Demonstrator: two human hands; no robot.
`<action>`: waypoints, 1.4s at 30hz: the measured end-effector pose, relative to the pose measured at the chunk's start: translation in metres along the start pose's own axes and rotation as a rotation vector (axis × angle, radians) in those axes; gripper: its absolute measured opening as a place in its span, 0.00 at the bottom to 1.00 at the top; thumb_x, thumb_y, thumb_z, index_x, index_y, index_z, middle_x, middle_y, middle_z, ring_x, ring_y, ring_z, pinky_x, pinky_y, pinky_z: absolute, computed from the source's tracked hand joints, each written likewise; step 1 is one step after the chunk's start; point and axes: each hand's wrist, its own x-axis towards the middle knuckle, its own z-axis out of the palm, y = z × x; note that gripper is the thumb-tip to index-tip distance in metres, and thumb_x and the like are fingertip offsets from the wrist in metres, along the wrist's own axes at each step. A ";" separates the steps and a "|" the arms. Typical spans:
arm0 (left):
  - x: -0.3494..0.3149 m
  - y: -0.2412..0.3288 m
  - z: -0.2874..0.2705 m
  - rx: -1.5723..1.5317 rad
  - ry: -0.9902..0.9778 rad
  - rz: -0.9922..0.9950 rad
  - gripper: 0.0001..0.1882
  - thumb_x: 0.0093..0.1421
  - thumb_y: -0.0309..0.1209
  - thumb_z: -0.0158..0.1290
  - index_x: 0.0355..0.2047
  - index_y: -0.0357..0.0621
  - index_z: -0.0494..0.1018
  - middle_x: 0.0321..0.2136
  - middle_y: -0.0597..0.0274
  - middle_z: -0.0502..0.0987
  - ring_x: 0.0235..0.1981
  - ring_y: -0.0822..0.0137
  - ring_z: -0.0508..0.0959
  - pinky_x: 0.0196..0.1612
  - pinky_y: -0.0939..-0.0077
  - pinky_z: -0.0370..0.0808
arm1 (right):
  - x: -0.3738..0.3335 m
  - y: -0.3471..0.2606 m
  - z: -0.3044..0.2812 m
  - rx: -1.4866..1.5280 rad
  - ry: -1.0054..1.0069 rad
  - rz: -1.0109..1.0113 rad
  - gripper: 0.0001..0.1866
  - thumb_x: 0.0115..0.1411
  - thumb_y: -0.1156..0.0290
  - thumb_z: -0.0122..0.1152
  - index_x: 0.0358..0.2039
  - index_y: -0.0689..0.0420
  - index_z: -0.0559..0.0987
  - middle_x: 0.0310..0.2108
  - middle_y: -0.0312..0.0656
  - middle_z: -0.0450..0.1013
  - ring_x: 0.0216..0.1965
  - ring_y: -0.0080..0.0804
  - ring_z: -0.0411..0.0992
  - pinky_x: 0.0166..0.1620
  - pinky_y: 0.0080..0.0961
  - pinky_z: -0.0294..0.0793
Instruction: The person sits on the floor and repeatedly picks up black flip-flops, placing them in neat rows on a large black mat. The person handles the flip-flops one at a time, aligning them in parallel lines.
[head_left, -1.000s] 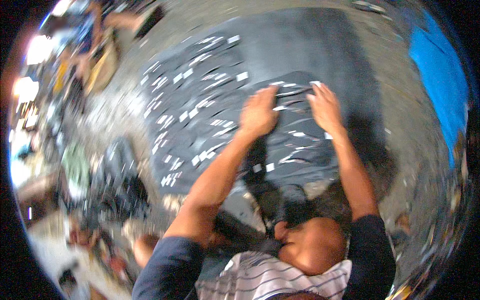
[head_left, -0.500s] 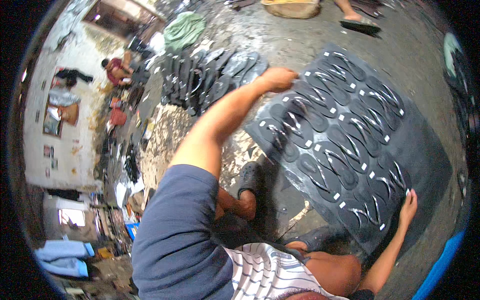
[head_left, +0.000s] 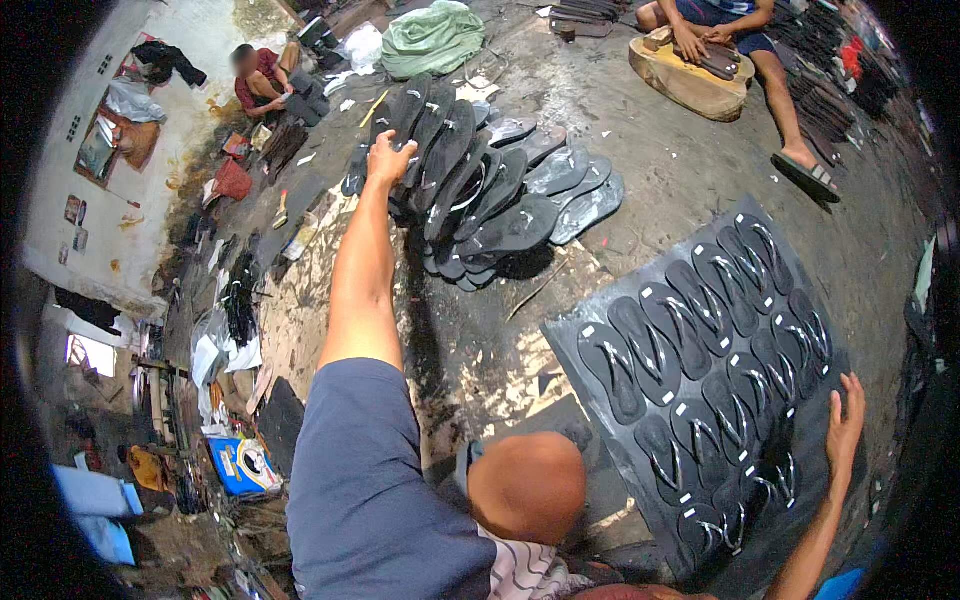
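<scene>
My left hand (head_left: 390, 158) is stretched out over a heap of black flip-flop soles (head_left: 470, 180) at the upper middle, its thumb and fingers apart. Whether the fingertips touch a sole I cannot tell. Several black flip-flops (head_left: 655, 345) with shiny straps and small white tags lie in rows on a dark rubber sheet (head_left: 575, 335) at the right. Close to the sheet's right edge, my right hand (head_left: 848, 425) is open, fingers extended and holding nothing.
A person (head_left: 715, 30) sits at the upper right by a round wooden block (head_left: 690, 80). Another person (head_left: 268, 85) sits by the far left wall. A green cloth bundle (head_left: 432, 40) rests behind the heap. A blue packet (head_left: 243, 466) lies at left among scraps.
My left hand has gone from the far edge of the rubber sheet leftward to the heap of soles. My right hand has come off the flip-flops. The view has shifted.
</scene>
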 end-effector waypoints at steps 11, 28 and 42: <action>0.064 -0.052 0.019 -0.102 -0.381 -0.062 0.64 0.41 0.48 0.71 0.69 0.34 0.44 0.62 0.40 0.62 0.61 0.51 0.67 0.61 0.61 0.65 | 0.150 -0.072 0.019 -0.135 -0.103 -0.091 0.18 0.65 0.70 0.54 0.55 0.59 0.73 0.61 0.51 0.65 0.63 0.47 0.61 0.65 0.37 0.57; -0.142 0.309 0.003 -1.309 -0.687 -0.050 0.23 0.62 0.42 0.58 0.47 0.36 0.70 0.40 0.51 0.79 0.36 0.63 0.81 0.39 0.71 0.79 | 0.216 -0.291 0.019 0.326 0.229 -0.960 0.27 0.61 0.63 0.60 0.61 0.50 0.68 0.58 0.49 0.68 0.59 0.48 0.65 0.60 0.42 0.67; -0.519 0.685 0.132 -0.945 -1.516 0.480 0.30 0.64 0.53 0.51 0.53 0.39 0.72 0.43 0.58 0.79 0.43 0.69 0.77 0.54 0.70 0.68 | 0.007 0.109 -0.078 0.932 0.618 0.316 0.23 0.63 0.72 0.56 0.58 0.59 0.65 0.50 0.44 0.69 0.50 0.34 0.70 0.51 0.33 0.76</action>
